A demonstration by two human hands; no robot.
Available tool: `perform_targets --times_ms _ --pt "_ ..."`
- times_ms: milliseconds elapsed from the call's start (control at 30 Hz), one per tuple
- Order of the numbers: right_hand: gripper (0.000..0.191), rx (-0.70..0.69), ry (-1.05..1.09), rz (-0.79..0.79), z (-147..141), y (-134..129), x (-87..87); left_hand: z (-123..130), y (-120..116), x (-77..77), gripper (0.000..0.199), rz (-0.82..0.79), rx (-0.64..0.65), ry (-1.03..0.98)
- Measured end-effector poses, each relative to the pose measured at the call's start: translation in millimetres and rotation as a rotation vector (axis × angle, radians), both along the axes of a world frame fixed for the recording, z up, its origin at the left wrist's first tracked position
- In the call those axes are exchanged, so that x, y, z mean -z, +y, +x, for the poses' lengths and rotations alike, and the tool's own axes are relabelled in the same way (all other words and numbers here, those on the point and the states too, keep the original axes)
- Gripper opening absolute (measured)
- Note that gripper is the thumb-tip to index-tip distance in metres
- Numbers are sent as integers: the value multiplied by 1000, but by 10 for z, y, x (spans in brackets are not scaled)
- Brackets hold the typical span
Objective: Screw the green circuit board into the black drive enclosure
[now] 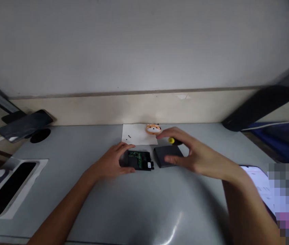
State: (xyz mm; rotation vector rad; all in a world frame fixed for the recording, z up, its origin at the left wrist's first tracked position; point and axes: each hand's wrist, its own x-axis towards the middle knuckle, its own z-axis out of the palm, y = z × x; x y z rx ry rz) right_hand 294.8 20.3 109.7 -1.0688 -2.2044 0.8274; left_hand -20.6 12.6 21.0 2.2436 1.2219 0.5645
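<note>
My left hand (112,160) curves around the left end of an opened black device with a green circuit board (139,160). Its thumb lies along the near edge and its index finger stretches past the far edge; the grip looks loose. Beside the device is a dark grey rectangular box-like cover (165,153). My right hand (189,151) hovers over this cover, thumb and fingers spread wide. Just behind its palm shows a dark tool with a yellow end (171,140), perhaps a screwdriver, partly hidden by the hand. I see nothing plainly gripped there.
Several tiny dark screws (128,136) lie on white paper (139,134) by the wall, with an orange animal-face case (153,129) on its corner. Phones stand (27,126) and lie (9,189) at the left. A lit screen (258,183) is at the right, near a black upright object (257,107).
</note>
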Motion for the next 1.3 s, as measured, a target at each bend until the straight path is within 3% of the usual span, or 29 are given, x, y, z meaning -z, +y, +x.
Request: perform_targets --times_ms 100,167,233,333,567,767,933,1200,1300 --pt "86 52 -341 -67 293 78 322 -27 -6 -22 83 -55 17 35" --pt "88 142 -481 -24 399 131 507 -35 -7 -7 79 -70 6 30" --pt "77 144 -515 -26 461 170 591 -40 -7 16 77 -64 -13 13" --pt "62 84 -446 -102 519 196 557 -47 -6 37 74 -61 -36 -10" --pt "52 31 -293 -179 428 148 460 -49 19 82 77 -22 -36 32" --pt "64 -40 -327 -151 74 95 519 -6 20 103 77 28 -43 59" --pt "70 -46 -373 -117 -33 82 590 -3 31 113 79 47 -29 49" --pt "66 -130 -245 -90 -341 71 563 19 41 145 110 -28 -87 56" --pt "68 -131 -237 -81 -406 62 588 22 42 153 111 -13 -85 57"
